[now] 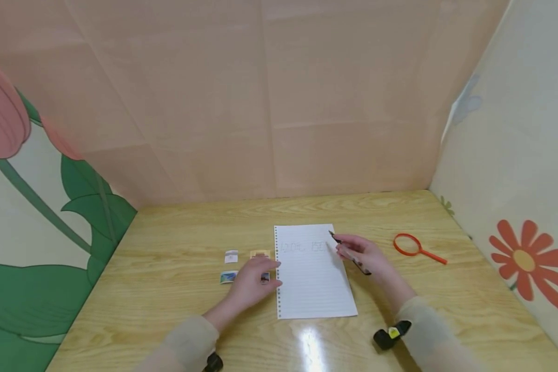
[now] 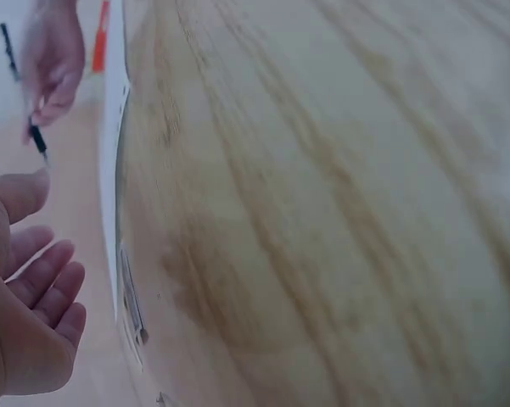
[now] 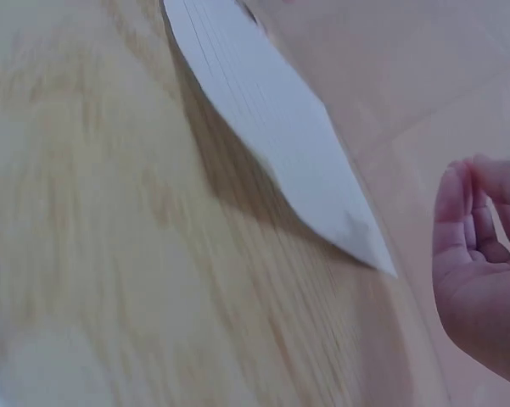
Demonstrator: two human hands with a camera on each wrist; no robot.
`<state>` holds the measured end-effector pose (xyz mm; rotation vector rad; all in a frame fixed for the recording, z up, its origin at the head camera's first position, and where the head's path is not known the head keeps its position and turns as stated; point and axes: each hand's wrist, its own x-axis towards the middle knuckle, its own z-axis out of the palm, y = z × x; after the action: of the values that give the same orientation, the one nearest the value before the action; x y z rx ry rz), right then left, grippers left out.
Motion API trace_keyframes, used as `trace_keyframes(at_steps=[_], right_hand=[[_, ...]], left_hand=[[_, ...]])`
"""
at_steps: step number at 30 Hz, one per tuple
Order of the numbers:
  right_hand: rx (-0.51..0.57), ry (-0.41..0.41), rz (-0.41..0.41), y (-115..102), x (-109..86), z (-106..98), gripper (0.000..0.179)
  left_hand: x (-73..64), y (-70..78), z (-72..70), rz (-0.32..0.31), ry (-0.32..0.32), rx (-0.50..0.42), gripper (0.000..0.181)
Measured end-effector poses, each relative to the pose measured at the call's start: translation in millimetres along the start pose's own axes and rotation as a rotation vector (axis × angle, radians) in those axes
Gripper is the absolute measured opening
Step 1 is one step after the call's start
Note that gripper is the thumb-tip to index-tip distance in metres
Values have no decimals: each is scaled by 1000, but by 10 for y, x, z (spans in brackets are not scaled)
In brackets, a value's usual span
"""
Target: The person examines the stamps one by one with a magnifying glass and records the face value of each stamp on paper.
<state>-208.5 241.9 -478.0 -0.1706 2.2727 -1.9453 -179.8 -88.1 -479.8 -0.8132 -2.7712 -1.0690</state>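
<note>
A lined sheet of paper [image 1: 309,289] with punched holes down its left side lies on the table, faint writing near its top. My right hand [image 1: 365,256] pinches a dark pen [image 1: 362,267] over the sheet's upper right, its pointed tip aimed up and left. In the left wrist view the pen [image 2: 37,138] shows a black front part. My left hand [image 1: 248,284] is at the paper's left edge, thumb and fingers apart and loosely bent, holding nothing. It partly covers small stamp-like pictures; whether it touches the paper I cannot tell.
Left of the paper lie a pale stamp-like picture [image 1: 231,256], a blue-green one [image 1: 228,277] and a yellowish one [image 1: 260,254]. A red magnifying glass [image 1: 419,251] lies to the right on the wooden table [image 1: 167,268]. Printed sheets stand around the table's back and sides.
</note>
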Motion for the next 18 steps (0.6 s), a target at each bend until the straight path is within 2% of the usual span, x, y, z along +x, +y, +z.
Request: trace_keyframes(at_steps=[4,8,11,14,18], right_hand=[[5,12,-82,-47,29,148,42],[68,-33,-148,-29,97,273,37],[46,-47,-109,-12,147,376,34],[-6,-21,-29,3,175,488,33],[-82,-7,-32,10,188,627,29]], left_hand=[[0,21,11,12,-10,11,49],[-10,4,36,34,-39,47,57],[-18,-24,60,44,-69,91,61],[-19,-53,81,63,-87,127,63],[-20,-82,107,96,-93,133,65]])
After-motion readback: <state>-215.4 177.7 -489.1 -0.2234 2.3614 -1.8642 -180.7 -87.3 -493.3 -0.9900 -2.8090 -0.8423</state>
